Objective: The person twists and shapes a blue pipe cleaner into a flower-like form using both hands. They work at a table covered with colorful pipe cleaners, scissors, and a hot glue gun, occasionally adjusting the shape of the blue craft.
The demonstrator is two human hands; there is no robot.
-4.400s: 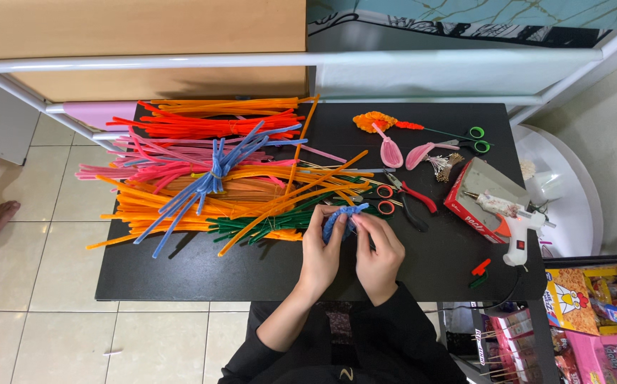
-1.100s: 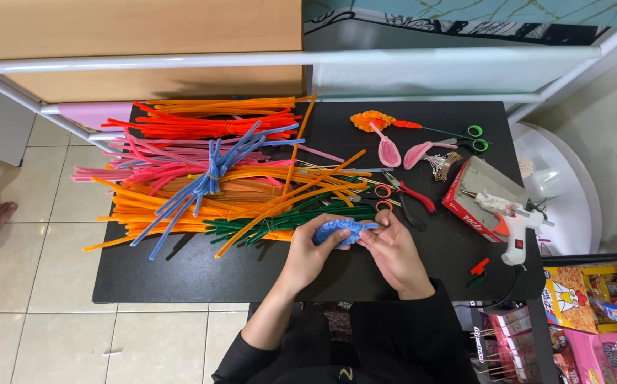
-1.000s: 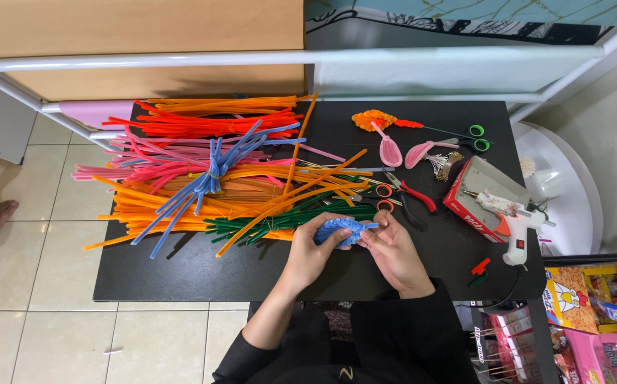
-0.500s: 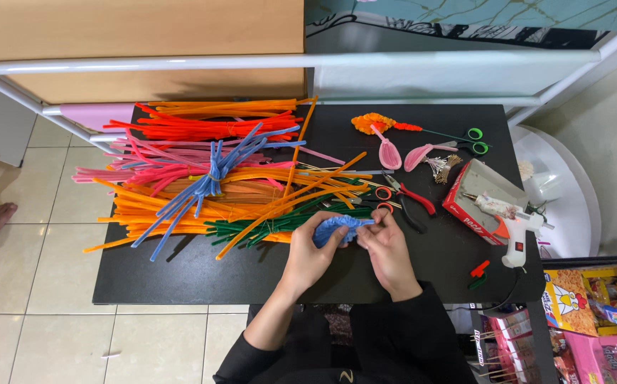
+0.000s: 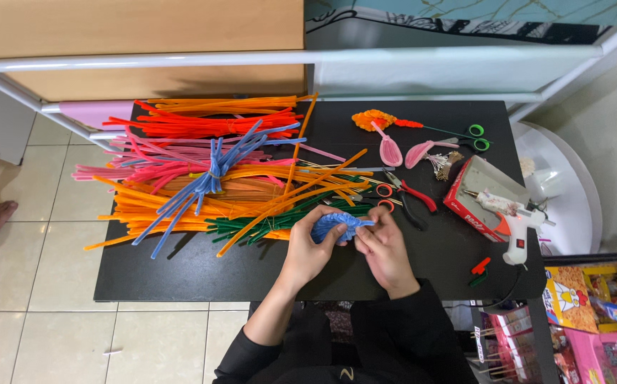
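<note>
Black table (image 5: 180,270): I see it bearing everything; near edge bare.
Pipe-cleaner heap (image 5: 209,178): far left, just beyond my hands; loose ends could snag.
Glue gun (image 5: 511,217): right, well apart.
Pliers (image 5: 411,195): just beyond right hand.
Blue pipe-cleaner coil (image 5: 338,226): likely light, fuzzy, bendable; best held at its ends.
Left hand (image 5: 312,249): pinching the coil.
Right hand (image 5: 383,249): fingertips pinching its right end.

Small blue pipe-cleaner bundle (image 5: 338,224), seemingly folded into a loop, just above the table's near-centre.
</note>
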